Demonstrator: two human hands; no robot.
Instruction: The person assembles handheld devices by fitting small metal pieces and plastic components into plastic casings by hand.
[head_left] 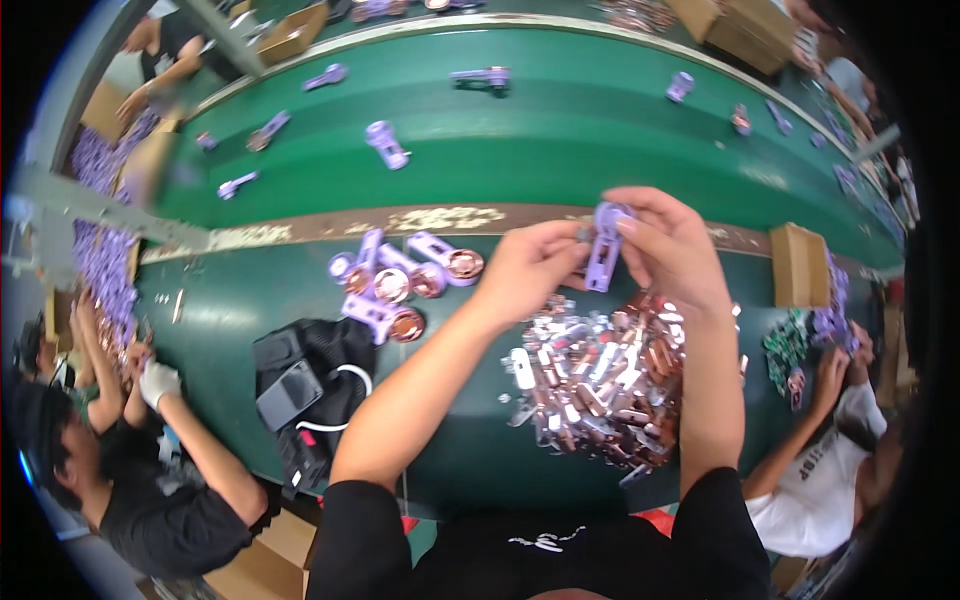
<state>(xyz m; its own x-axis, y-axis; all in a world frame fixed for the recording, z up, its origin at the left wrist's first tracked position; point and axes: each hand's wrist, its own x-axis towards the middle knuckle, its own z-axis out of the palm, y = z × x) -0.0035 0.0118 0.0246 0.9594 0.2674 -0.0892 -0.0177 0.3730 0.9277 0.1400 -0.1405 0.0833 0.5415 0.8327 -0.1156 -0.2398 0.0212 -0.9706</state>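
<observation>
My right hand (pixel 672 245) grips a purple plastic part (pixel 602 262) with a round head and a long slotted body. It hangs with the round head up, just above the work table's far edge. Close beside it, my left hand (pixel 530 268) is closed in a pinch, with a small grey piece (pixel 583 235) at the fingertips; its exact kind is too small to make out. Under both hands lies a heap of shiny silver and copper-coloured metal pieces (pixel 600 385). Left of my left hand sits a cluster of purple parts with round copper-coloured discs (pixel 392 284).
Beyond the table's worn edge (pixel 450 217), a green conveyor belt (pixel 560 130) carries scattered purple parts. A black bag (pixel 350 350) with a grey box and white cable lies at left. An open cardboard box (pixel 798 265) stands at right. Other people work on both sides.
</observation>
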